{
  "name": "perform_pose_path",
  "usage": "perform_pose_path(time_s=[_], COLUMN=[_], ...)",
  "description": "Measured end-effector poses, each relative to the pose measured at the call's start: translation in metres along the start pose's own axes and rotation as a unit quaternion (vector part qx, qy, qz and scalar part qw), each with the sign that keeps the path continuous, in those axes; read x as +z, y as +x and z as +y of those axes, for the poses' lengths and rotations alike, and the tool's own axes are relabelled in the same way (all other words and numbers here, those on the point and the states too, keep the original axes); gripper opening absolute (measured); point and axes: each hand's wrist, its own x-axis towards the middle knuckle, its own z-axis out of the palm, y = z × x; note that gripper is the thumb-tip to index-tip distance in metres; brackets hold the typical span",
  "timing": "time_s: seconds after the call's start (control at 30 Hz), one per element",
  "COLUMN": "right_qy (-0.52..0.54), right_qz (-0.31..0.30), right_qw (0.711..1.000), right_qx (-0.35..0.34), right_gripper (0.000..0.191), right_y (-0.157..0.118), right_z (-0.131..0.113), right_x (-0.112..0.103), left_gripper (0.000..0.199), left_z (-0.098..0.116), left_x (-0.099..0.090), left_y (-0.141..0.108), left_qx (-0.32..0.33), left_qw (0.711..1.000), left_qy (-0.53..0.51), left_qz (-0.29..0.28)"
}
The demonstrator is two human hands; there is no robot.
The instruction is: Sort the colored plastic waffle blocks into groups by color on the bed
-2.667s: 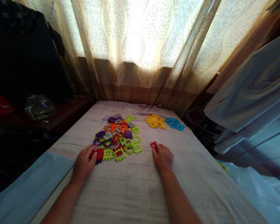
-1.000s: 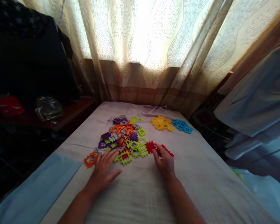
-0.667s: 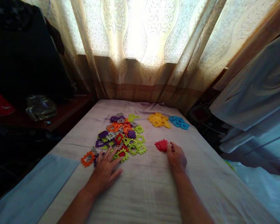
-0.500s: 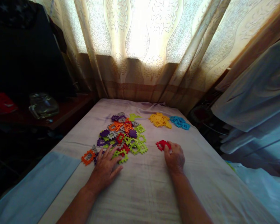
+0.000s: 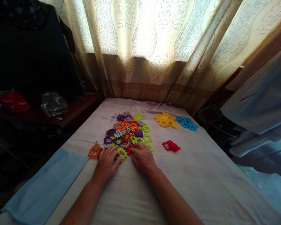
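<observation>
A mixed pile of flat, notched plastic building pieces [image 5: 119, 134] in purple, orange, grey, green and red lies on the sheet-covered surface. My left hand [image 5: 107, 164] rests at the pile's near edge, its fingers spread beside a green square frame piece [image 5: 121, 153]. At the same edge, my right hand [image 5: 142, 157] has thumb and fingers closed at a red piece [image 5: 128, 149], partly covered by the fingertips. Apart from the pile, to the right, lie red pieces [image 5: 173, 146], one of them an open frame.
Yellow pieces [image 5: 165, 120] and blue pieces [image 5: 186, 123] form two groups at the far right. A light blue cloth [image 5: 49, 184] hangs over the left edge. On a dark side table stands a glass jug [image 5: 55, 104] near a red container [image 5: 12, 101]. Patterned curtains [image 5: 142, 72] hang behind.
My right hand has left the red pieces on the right and moved left to the pile's near edge. My left hand stays at the pile. The view has shifted slightly.
</observation>
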Motion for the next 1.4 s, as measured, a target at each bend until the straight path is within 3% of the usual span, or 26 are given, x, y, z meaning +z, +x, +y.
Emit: perform_pose_path(time_s=[0.23, 0.53, 0.67, 0.73, 0.83, 0.93, 1.03, 1.23, 1.4], right_qy=[0.049, 0.066, 0.054, 0.037, -0.028, -0.097, -0.119, -0.123, -0.102], right_qz=[0.022, 0.012, 0.056, 0.105, 0.167, 0.171, 0.157, 0.174, 0.203], right_qw=[0.998, 0.997, 0.996, 0.994, 0.979, 0.955, 0.948, 0.947, 0.957], right_qx=[-0.009, -0.043, -0.049, -0.008, 0.116, 0.222, 0.251, 0.241, 0.178], right_gripper=[0.005, 0.012, 0.020, 0.021, 0.021, 0.020, 0.019, 0.016, 0.012], right_y=[-0.020, -0.026, -0.019, -0.018, -0.025, -0.039, -0.048, -0.045, -0.038], right_z=[0.005, 0.006, 0.018, 0.037, 0.078, 0.114, 0.129, 0.120, 0.101], right_x=[-0.003, -0.004, -0.011, -0.020, -0.035, -0.044, -0.042, -0.035, -0.029], left_gripper=[0.019, 0.024, 0.028, 0.029, 0.030, 0.031, 0.032, 0.029, 0.025], left_z=[0.000, -0.005, -0.009, -0.010, -0.011, -0.010, -0.010, -0.010, -0.006], left_x=[0.000, 0.002, 0.004, 0.005, 0.005, 0.004, 0.004, 0.005, 0.003], left_y=[0.001, 0.001, 0.001, 0.002, 0.002, 0.003, 0.003, 0.002, 0.002], left_qx=[-0.001, -0.001, 0.004, 0.003, 0.006, 0.009, 0.013, 0.017, 0.008], left_qw=[1.000, 1.000, 1.000, 1.000, 1.000, 1.000, 1.000, 1.000, 1.000], left_qy=[-0.004, -0.001, -0.003, -0.003, -0.002, 0.000, 0.003, 0.008, -0.001], left_qz=[0.006, 0.004, 0.006, 0.007, 0.004, 0.001, 0.003, 0.011, -0.001])
